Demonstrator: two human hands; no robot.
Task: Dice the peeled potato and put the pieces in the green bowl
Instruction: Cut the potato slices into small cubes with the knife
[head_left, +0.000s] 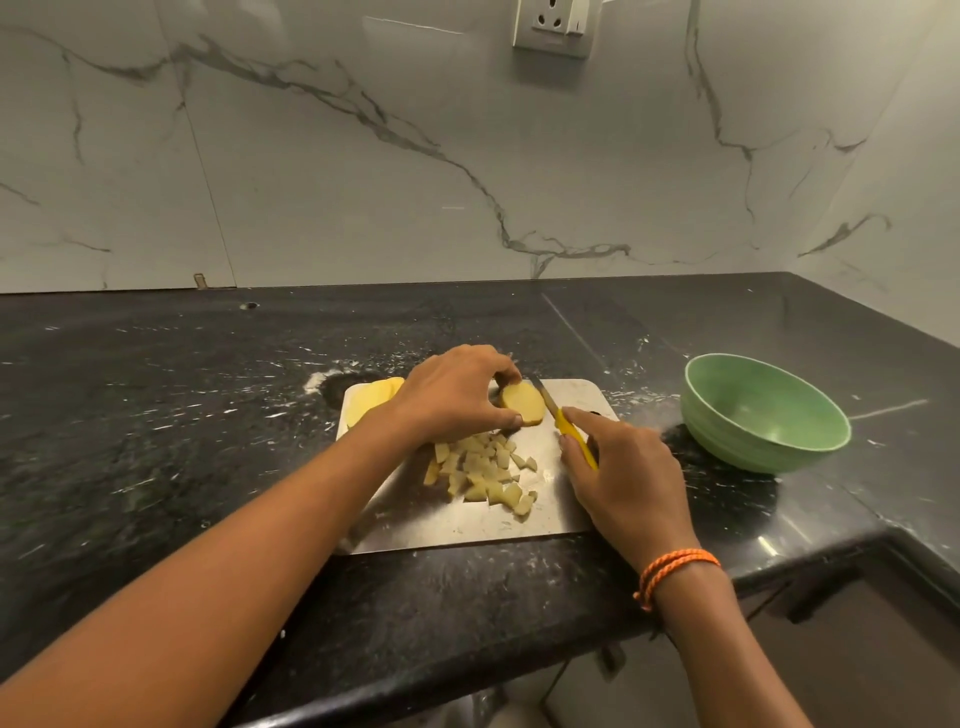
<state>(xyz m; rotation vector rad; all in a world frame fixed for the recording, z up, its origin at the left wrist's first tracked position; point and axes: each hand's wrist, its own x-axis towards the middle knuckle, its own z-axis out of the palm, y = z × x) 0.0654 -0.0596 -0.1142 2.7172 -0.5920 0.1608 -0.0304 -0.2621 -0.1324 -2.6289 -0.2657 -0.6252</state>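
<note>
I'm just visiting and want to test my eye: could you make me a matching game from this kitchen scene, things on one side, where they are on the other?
Things:
1. potato piece
2. knife
3. diced pieces
4. green bowl

Places:
A. held in the right hand
B. on the counter, right of the board
C. heaped on the steel board
D. gripped by the left hand

Pairs: 1-D, 2-A, 3-C, 4-B

black counter (208, 415), steel board (467, 530), green bowl (763, 415)
</note>
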